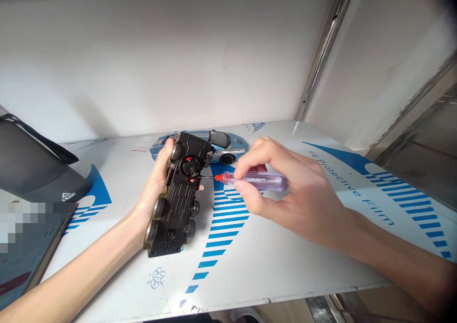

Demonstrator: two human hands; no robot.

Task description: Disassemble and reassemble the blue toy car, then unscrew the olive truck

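Held up near the middle is a black toy truck (176,194), its underside with several wheels facing me. My left hand (153,194) is wrapped around its left side, with most fingers hidden behind it. A screwdriver (264,181) with a clear purple handle and red collar lies between the thumb and fingers of my right hand (285,185). Its thin shaft points left, and the tip meets the truck's underside beside a round black part. Behind the truck, a blue toy car (224,147) rests on the surface.
The surface (278,256) carries white film with blue stripes and lettering. A dark grey bag or case (35,156) stands at the left, above a partly blurred flat item (32,256). A white wall (160,61) rises behind, with a metal strip (324,47) at its right corner.
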